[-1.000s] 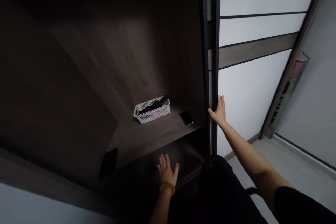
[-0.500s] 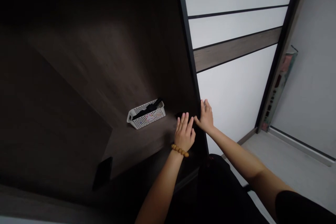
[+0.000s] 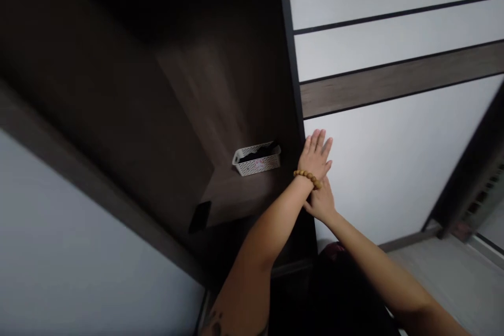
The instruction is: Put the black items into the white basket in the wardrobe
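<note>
Two bare forearms rise from the bottom of the view and cross in front of a built-in wardrobe. The left hand point(image 3: 315, 157), wearing an amber bead bracelet point(image 3: 307, 177) at the wrist, is open with its fingers spread, palm towards a white sliding door point(image 3: 394, 168). Its fingertips sit just right of the door's dark vertical edge point(image 3: 294, 73), which runs away upward, and it is the nearer hand to that edge. Whether the palm presses on the door cannot be told. The right hand point(image 3: 321, 203) lies just below, touching the underside of the left wrist, with its fingers hidden behind it, so its state cannot be told. Neither hand visibly holds anything.

Left of the edge, the wardrobe's interior is dark wood grain. A white perforated plastic basket point(image 3: 256, 160) sits on a shelf point(image 3: 236, 200), just left of the hands, with something dark inside it. A dark rectangular object point(image 3: 200, 216) is further left, below the shelf's near edge. A grey floor point(image 3: 444, 283) shows at lower right.
</note>
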